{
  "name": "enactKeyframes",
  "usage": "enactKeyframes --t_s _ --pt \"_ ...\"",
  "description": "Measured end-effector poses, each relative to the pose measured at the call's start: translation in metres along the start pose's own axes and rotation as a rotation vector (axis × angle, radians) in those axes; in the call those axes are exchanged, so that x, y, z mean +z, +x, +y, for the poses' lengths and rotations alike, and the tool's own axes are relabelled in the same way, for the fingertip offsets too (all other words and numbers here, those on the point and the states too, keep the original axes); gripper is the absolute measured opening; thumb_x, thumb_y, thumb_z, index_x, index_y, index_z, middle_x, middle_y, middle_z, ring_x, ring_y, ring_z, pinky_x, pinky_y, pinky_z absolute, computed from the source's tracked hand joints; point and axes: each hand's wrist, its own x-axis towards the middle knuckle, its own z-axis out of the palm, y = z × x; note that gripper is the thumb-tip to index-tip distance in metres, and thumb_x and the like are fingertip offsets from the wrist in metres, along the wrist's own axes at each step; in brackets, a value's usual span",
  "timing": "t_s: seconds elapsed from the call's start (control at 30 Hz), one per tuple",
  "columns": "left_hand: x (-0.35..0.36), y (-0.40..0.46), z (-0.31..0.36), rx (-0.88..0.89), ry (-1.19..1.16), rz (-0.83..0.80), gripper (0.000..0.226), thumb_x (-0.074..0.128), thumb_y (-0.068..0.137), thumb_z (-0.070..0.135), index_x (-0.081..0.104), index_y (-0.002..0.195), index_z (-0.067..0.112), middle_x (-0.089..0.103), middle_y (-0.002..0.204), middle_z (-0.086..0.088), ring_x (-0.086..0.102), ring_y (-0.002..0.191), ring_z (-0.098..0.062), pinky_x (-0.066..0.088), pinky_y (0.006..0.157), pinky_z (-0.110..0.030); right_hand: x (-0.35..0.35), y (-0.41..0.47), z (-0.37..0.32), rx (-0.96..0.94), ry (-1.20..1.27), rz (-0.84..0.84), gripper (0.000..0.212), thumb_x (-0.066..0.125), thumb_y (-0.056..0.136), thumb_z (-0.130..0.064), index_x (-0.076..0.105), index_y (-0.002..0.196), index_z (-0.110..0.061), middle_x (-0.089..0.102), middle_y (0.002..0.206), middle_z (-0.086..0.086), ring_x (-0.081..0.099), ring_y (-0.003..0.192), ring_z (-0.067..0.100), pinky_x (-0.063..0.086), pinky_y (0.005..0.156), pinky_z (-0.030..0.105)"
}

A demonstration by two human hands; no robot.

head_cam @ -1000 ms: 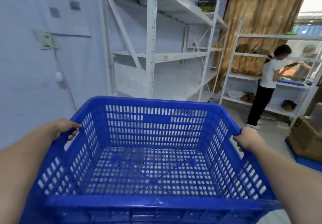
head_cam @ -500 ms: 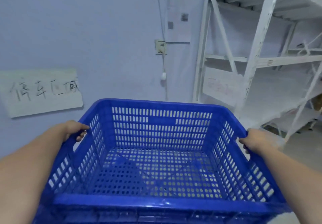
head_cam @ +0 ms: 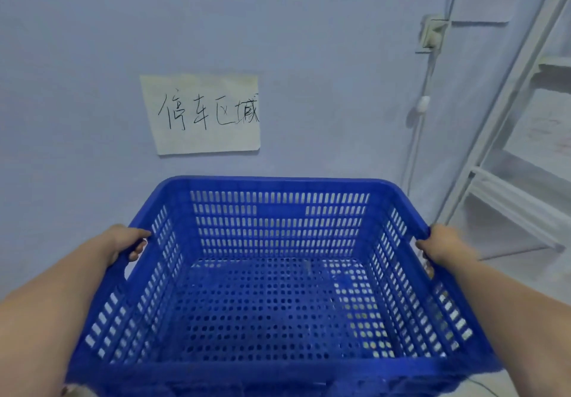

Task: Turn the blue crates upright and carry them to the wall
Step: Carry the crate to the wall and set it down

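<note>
— While the blue crate (head_cam: 278, 273) sat upright at six o'clock, how was it held?
— The left hand (head_cam: 123, 243) curled round the nine o'clock rim, the right hand (head_cam: 438, 243) clamped the three o'clock rim.
— And ahead?
— The wall (head_cam: 309, 41) at twelve, with a handwritten paper sign (head_cam: 205, 113).

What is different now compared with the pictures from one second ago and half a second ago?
The view has turned left: the person in the background and most of the white shelving have left the frame, and the handwritten paper sign on the wall is now straight ahead. Unchanged: the blue crate is upright and empty, the left hand and right hand holding its side rims.
</note>
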Motion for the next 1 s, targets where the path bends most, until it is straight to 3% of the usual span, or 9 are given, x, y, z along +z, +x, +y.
enactKeyframes --t_s 0.1,0.27,0.47,0.6,0.77,0.83,0.9,1.0 --pt "-0.006 0.016 -0.025 -0.046 -0.003 0.065 0.037 0.051 0.095 0.007 0.043 0.059 0.003 0.039 0.043 -0.006 0.028 0.019 -0.013 0.027 0.029 -0.012 0.023 0.02 -0.016 -0.046 -0.032 -0.037 0.011 0.057 0.084 -0.013 0.051 0.076 -0.009 0.069 0.066 0.013 0.067 0.053 0.024 0.057 0.063 0.035" --pt "0.0 0.04 -0.057 -0.077 -0.009 0.174 0.036 0.055 0.092 0.007 0.045 0.057 0.004 0.042 0.048 -0.01 0.032 0.033 -0.018 0.029 0.047 -0.026 0.056 0.056 -0.033 -0.099 -0.057 -0.082 0.008 0.054 0.083 -0.016 0.054 0.084 -0.008 0.068 0.07 0.012 0.068 0.056 0.025 0.058 0.068 0.037" --pt "0.008 0.072 -0.081 -0.1 -0.046 0.259 0.035 0.056 0.092 0.009 0.045 0.059 0.004 0.042 0.053 -0.011 0.033 0.034 -0.019 0.029 0.047 -0.026 0.091 0.088 -0.051 -0.125 -0.076 -0.131 0.015 0.052 0.086 -0.019 0.053 0.094 -0.006 0.068 0.085 0.016 0.068 0.071 0.03 0.056 0.076 0.041" --pt "0.007 0.096 -0.092 -0.123 -0.061 0.282 0.033 0.057 0.092 0.009 0.047 0.061 0.004 0.044 0.057 -0.012 0.034 0.047 -0.023 0.031 0.051 -0.029 0.109 0.1 -0.066 -0.115 -0.062 -0.169 0.013 0.05 0.085 -0.015 0.053 0.094 -0.006 0.068 0.085 0.015 0.068 0.068 0.029 0.057 0.076 0.04" --pt "0.002 0.125 -0.1 -0.163 -0.037 0.268 0.032 0.056 0.092 0.008 0.048 0.063 0.0 0.045 0.056 -0.013 0.036 0.045 -0.022 0.034 0.046 -0.028 0.132 0.11 -0.083 -0.084 -0.058 -0.227 0.014 0.048 0.085 -0.011 0.051 0.097 -0.005 0.066 0.089 0.017 0.068 0.072 0.031 0.057 0.077 0.042" --pt "0.005 0.132 -0.108 -0.186 -0.033 0.245 0.022 0.055 0.093 0.007 0.05 0.076 -0.005 0.048 0.059 -0.015 0.04 0.047 -0.024 0.037 0.047 -0.03 0.143 0.111 -0.083 -0.057 -0.063 -0.248 0.017 0.048 0.085 -0.01 0.051 0.1 -0.004 0.065 0.093 0.018 0.068 0.074 0.032 0.057 0.078 0.044" --pt "0.01 0.14 -0.115 -0.196 -0.04 0.216 0.016 0.053 0.094 0.005 0.049 0.094 -0.01 0.053 0.07 -0.021 0.046 0.056 -0.028 0.044 0.056 -0.04 0.156 0.11 -0.08 -0.031 -0.076 -0.268 0.021 0.049 0.085 -0.009 0.05 0.104 -0.002 0.064 0.097 0.02 0.067 0.08 0.033 0.056 0.08 0.045" --pt "0.016 0.153 -0.121 -0.154 0.0 0.217 0.016 0.051 0.095 0.004 0.048 0.102 -0.01 0.058 0.086 -0.028 0.054 0.071 -0.034 0.048 0.068 -0.047 0.17 0.108 -0.077 -0.01 -0.067 -0.253 0.027 0.048 0.084 -0.006 0.048 0.11 0.0 0.062 0.103 0.023 0.064 0.087 0.036 0.054 0.081 0.044"
